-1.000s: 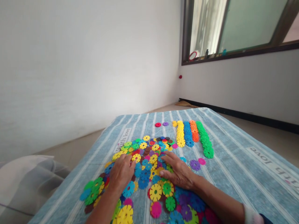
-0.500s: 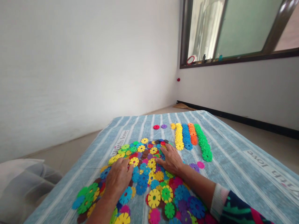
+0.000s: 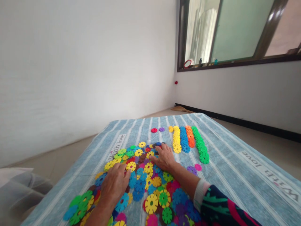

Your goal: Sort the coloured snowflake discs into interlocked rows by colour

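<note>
A wide pile of flat, notched plastic discs in many colours lies on a striped blue cloth (image 3: 223, 175). My left hand (image 3: 116, 182) rests on the pile's left part, fingers apart, its fingertips beside a yellow disc (image 3: 131, 166). Over the far right part of the pile is my right hand (image 3: 164, 157), fingers spread and touching discs. Beyond it, overlapping discs form a yellow row (image 3: 176, 139), a blue row (image 3: 184, 139), an orange row (image 3: 190, 136) and a green row (image 3: 200, 145). Neither hand visibly holds a disc.
A single red disc (image 3: 154, 130) and a purple disc (image 3: 161, 129) lie near the cloth's far edge. A pink disc (image 3: 198, 167) sits right of the pile. Sheer white fabric (image 3: 21, 191) is at the lower left. Walls and a window stand beyond.
The view has shifted slightly, moving the scene left in the picture. My right hand has moved slightly over the pile, its fingers still spread. The rows look the same.
</note>
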The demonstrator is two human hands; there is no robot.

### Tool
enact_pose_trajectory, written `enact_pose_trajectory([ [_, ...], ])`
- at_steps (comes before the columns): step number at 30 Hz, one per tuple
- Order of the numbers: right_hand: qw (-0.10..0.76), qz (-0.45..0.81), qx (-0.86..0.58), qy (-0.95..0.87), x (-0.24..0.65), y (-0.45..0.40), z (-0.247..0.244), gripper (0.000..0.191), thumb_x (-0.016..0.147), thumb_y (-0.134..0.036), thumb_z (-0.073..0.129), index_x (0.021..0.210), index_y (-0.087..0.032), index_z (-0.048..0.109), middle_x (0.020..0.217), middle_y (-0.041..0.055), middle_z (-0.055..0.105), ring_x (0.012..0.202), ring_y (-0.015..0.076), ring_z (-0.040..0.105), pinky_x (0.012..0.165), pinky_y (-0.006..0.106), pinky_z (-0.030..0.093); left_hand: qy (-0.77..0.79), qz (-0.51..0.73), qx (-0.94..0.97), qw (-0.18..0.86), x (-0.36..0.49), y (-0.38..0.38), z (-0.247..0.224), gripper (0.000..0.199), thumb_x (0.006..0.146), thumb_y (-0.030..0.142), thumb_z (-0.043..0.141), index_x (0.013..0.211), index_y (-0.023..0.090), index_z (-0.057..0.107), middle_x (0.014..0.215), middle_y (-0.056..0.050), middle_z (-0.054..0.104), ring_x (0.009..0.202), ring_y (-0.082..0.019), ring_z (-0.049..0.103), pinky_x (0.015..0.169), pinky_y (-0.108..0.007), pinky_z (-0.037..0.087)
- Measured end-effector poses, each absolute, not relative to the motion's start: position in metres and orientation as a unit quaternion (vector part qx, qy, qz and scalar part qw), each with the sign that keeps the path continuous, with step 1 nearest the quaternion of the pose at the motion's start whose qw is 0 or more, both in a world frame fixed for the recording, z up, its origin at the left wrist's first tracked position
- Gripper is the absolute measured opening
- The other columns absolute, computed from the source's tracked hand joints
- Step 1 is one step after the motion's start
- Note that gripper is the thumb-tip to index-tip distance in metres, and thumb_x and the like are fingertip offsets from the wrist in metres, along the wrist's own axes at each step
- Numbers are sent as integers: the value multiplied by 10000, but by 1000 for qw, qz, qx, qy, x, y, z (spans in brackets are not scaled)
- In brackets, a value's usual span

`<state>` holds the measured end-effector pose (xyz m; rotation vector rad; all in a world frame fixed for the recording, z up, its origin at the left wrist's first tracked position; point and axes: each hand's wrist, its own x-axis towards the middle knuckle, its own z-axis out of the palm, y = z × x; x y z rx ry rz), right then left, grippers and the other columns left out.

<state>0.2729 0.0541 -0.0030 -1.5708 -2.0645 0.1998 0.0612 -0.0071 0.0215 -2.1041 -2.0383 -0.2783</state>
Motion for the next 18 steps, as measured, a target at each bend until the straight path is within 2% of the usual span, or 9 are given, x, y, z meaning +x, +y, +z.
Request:
enact_pose_trajectory([
  [3, 277, 98, -547, -784, 262, 50, -2, 486, 837, -599, 507, 1139, -228, 592, 1160, 109, 519, 1098, 279, 462, 933, 456, 384, -682, -101, -716, 109, 60, -5, 19, 308, 871, 291, 408, 964, 151, 666, 971, -104, 646, 962, -239, 605, 876, -322, 463],
  [7, 290, 136, -453, -832, 263, 31, 5, 477, 837, -584, 527, 1121, -209, 600, 1114, 83, 537, 1040, 228, 508, 887, 350, 436, -680, -107, -717, 112, 58, -3, 17, 318, 861, 299, 407, 976, 151, 663, 988, -111, 650, 969, -249, 603, 875, -332, 464],
  [9, 294, 130, -421, -848, 273, 17, 10, 480, 830, -580, 542, 1130, -208, 590, 1140, 79, 535, 1049, 221, 512, 889, 336, 439, -679, -106, -718, 111, 58, -3, 17, 313, 863, 301, 401, 960, 160, 663, 982, -106, 654, 961, -247, 603, 871, -335, 464],
  [13, 252, 64, -492, -831, 310, -13, 14, 379, 855, -487, 555, 1103, -203, 596, 1120, 89, 567, 1076, 261, 504, 943, 418, 398, -677, -98, -721, 112, 59, -3, 18, 335, 870, 302, 391, 997, 138, 654, 997, -116, 649, 972, -247, 597, 887, -335, 455],
  [15, 227, 38, -549, -803, 332, -25, 9, 384, 872, -476, 531, 1150, -216, 581, 1199, 105, 555, 1159, 299, 461, 992, 481, 342, -679, -95, -719, 112, 59, -3, 18, 338, 869, 300, 391, 1006, 134, 652, 999, -118, 648, 976, -249, 596, 886, -338, 456],
  [18, 198, 33, -612, -765, 357, -37, -1, 349, 881, -471, 512, 1111, -224, 601, 1221, 114, 558, 1186, 324, 445, 997, 525, 315, -681, -89, -718, 111, 60, -3, 18, 328, 868, 287, 387, 974, 128, 654, 985, -122, 646, 972, -256, 598, 879, -340, 457],
])
